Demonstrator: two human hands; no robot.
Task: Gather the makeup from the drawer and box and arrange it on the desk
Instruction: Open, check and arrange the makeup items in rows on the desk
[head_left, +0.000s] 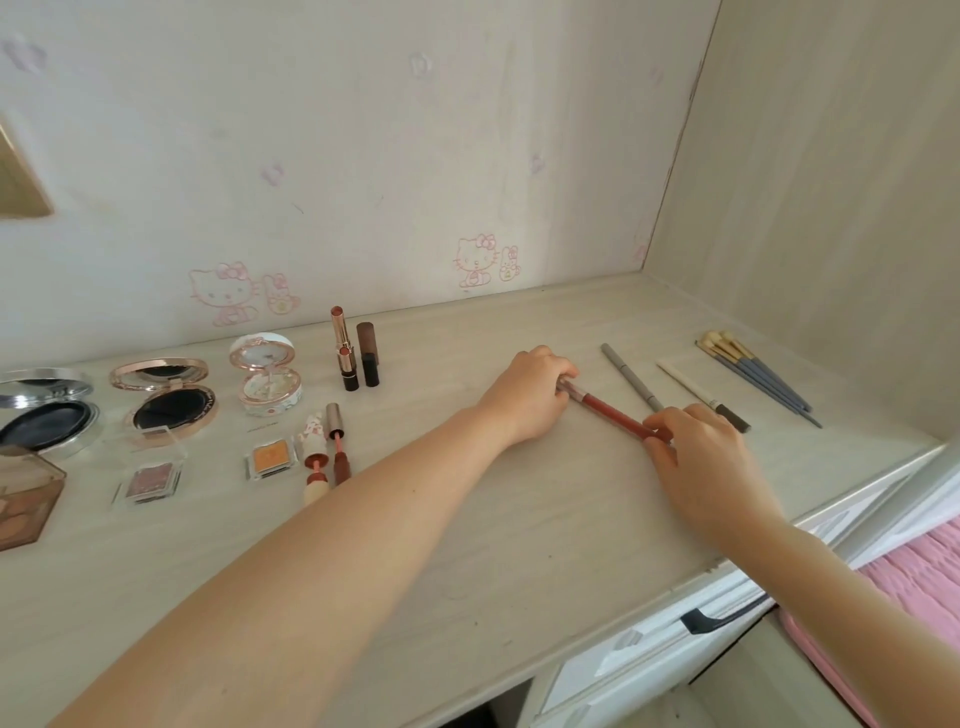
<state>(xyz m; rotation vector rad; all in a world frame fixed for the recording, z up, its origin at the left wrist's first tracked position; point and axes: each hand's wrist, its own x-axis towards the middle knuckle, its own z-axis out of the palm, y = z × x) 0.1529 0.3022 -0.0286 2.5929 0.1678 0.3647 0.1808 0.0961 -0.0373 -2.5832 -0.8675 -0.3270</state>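
The left hand (530, 395) is pinching the far, capped end of the red lip pencil (610, 413), fingers curling over it. The pencil is lying low along the desk (467, 545) between both hands, its long axis slanting from far-left to near-right, roughly parallel to the grey pencil (631, 376) just beside it. The right hand (701, 462) is gripping the near end with bent fingertips

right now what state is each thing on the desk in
silver round compact, lid open
rose-gold round compact, lid open
white floral compact, lid open
tall rose-gold lipstick, uncapped, upright
red lip pencil, lying flat, held at both ends
left hand, pinching the pencil's far end
right hand, pinching its near end
grey slim pencil, lying flat
blue-handled brushes, lying together
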